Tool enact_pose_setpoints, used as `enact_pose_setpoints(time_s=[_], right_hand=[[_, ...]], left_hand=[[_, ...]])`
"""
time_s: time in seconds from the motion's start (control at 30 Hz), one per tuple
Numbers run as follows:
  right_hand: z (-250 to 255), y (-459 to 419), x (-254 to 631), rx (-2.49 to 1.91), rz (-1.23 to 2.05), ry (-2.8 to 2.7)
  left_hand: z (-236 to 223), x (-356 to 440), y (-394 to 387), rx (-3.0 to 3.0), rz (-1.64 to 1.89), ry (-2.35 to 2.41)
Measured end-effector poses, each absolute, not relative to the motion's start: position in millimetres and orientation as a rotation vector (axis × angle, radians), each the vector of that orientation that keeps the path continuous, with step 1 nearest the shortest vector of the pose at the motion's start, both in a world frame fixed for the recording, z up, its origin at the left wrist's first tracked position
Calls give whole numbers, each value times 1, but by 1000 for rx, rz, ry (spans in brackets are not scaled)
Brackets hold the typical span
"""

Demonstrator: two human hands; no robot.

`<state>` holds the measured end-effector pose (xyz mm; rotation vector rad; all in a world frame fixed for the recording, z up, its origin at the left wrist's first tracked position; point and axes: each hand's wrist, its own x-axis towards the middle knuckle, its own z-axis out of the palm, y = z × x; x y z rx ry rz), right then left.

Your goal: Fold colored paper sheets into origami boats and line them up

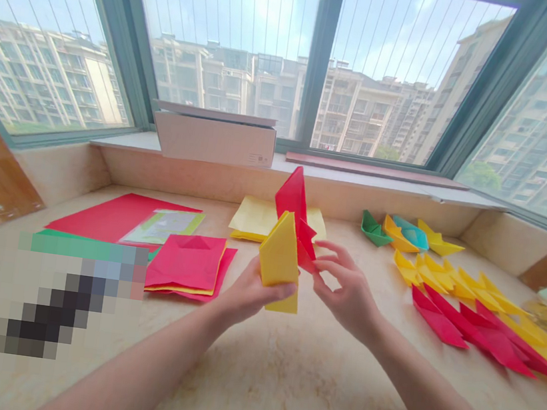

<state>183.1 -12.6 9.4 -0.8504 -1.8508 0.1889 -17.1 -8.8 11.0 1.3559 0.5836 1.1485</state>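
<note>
Near the middle of the view, my left hand (254, 293) is closed around a yellow folded paper (280, 253), thumb across its front. Right behind it stands a red folded paper (293, 197) with a pointed top. My right hand (346, 285) pinches the lower right corner of the red paper between thumb and fingers. The two colours touch; whether they are one joined piece I cannot tell. Both papers are held above the stone counter (300, 383). Behind the hands lies a pale yellow paper stack (251, 219), partly hidden by the red paper.
Several folded paper boats stand at right: a green boat (375, 228), yellow boats (446, 275) and red boats (478, 333). At left lie creased red sheets (190, 261), a large red sheet (106, 213) and a blurred-out patch (63, 305). A white box (214, 138) sits on the sill.
</note>
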Motion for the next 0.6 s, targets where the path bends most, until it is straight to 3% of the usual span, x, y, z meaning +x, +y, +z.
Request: enact_pose_setpoints(time_s=[0.33, 0.6], right_hand=[[-2, 8, 209, -911, 175, -2141], [-1, 17, 222, -926, 70, -2093]], left_hand=[[12, -22, -9, 1468, 1039, 554], [23, -21, -13, 1988, 1071, 464]])
